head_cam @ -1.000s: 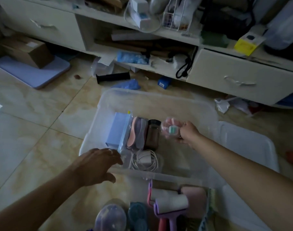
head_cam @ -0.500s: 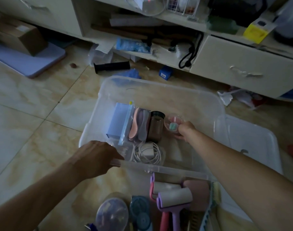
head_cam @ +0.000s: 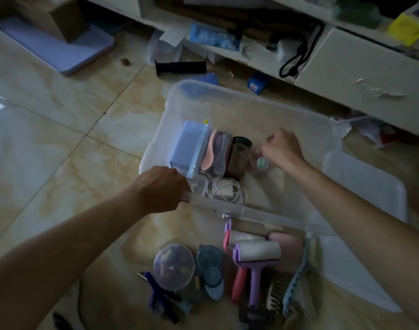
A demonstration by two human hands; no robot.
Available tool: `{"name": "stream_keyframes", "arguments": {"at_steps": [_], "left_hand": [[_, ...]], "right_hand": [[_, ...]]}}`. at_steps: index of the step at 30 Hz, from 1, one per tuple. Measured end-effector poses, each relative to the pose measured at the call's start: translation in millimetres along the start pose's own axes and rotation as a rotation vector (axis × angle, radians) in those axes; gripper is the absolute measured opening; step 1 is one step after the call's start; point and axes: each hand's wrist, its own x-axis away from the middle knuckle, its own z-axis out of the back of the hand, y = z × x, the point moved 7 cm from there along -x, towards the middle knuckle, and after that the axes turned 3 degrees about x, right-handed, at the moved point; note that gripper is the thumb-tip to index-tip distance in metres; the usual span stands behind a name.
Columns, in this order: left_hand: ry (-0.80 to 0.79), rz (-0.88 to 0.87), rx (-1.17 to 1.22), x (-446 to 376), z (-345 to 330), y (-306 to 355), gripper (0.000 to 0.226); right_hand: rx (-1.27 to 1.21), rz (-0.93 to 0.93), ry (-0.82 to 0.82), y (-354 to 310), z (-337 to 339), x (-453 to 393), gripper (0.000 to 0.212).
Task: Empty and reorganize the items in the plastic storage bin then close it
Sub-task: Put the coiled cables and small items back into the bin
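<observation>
Clear plastic storage bin (head_cam: 299,125) rim gripped by left hand (head_cam: 159,190), right hand (head_cam: 281,148) pinched one small clear container (head_cam: 260,160) beside one brown jar (head_cam: 238,158), two lint rollers (head_cam: 253,251) nearer.

Dim room — glossy beige tiled floor (head_cam: 48,129), cluttered white cabinet (head_cam: 361,75) behind.

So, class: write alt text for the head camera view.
A person's right hand sets a small clear container beside a brown jar in a clear plastic bin, while the left hand grips its near rim.
</observation>
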Motion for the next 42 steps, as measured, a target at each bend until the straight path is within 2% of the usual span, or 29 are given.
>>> {"name": "stream_keyframes", "arguments": {"at_steps": [4, 12, 16, 19, 22, 26, 28, 31, 34, 39, 42], "left_hand": [[-0.01, 0.018, -0.012, 2, 5, 2, 0.025], [-0.072, 0.122, 0.039, 13, 11, 4, 0.015], [-0.055, 0.019, -0.036, 12, 11, 9, 0.01], [0.008, -0.004, -0.034, 9, 11, 10, 0.015], [0.045, 0.007, -0.011, 7, 11, 8, 0.02], [0.04, 0.023, -0.012, 7, 9, 7, 0.021], [0.05, 0.024, -0.019, 7, 9, 6, 0.021], [0.048, 0.02, -0.02, 6, 7, 5, 0.022], [0.054, 0.02, -0.007, 5, 6, 3, 0.02], [0.07, -0.007, 0.0, 3, 5, 2, 0.018], [0.064, -0.008, -0.005, 4, 3, 1, 0.018]], "right_hand": [[-0.09, 0.575, 0.312, -76, 25, 91, 0.015], [-0.234, 1.065, 0.139, -131, -25, 231, 0.013], [-0.251, 1.193, 0.101, -120, -55, 249, 0.013], [-0.203, 1.234, 0.029, -104, -86, 251, 0.013], [-0.032, 1.187, -0.288, -89, -141, 245, 0.02], [0.397, 1.116, -0.674, -66, -212, 253, 0.082], [0.497, 1.105, -0.784, -62, -231, 261, 0.102], [0.54, 1.127, -0.791, -67, -240, 267, 0.11], [0.564, 1.112, -0.764, -74, -241, 273, 0.103], [0.627, 1.036, -0.634, -75, -239, 272, 0.111], [0.673, 1.07, -0.554, -76, -234, 273, 0.102]]}}
